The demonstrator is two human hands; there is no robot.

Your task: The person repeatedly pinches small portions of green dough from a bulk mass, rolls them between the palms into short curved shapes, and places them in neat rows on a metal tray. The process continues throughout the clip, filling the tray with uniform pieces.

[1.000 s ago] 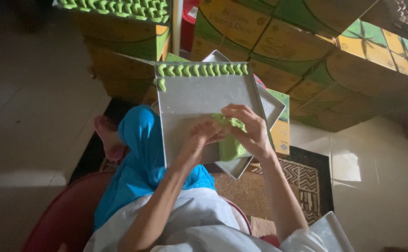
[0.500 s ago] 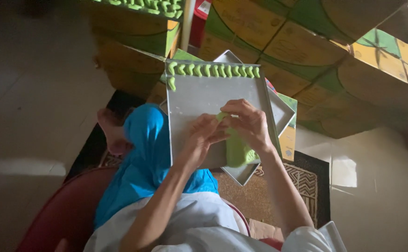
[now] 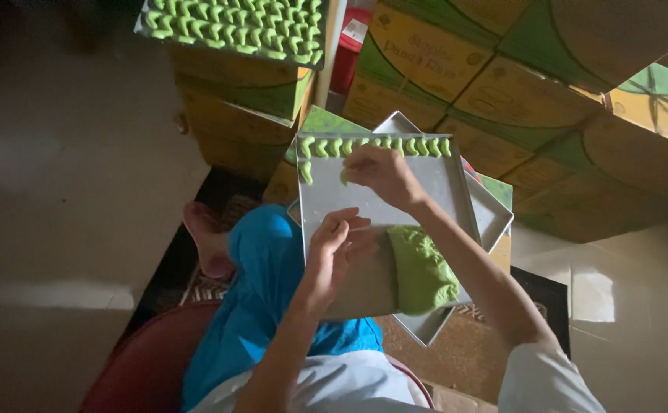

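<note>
Right hand (image 3: 380, 174) pinching your green dough piece (image 3: 343, 177) near tray (image 3: 395, 206) far edge, extending row; left hand (image 3: 338, 248) loosely curled, steadying tray.

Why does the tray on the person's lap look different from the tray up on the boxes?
The lap tray is mostly bare metal, with one row of green curved dough pieces along its far edge; the tray on the boxes is crowded with rows of them. The lap tray also carries a big green dough lump, and the right hand reaches over it. The other tray has no lump or hand. Both are grey metal trays.
</note>
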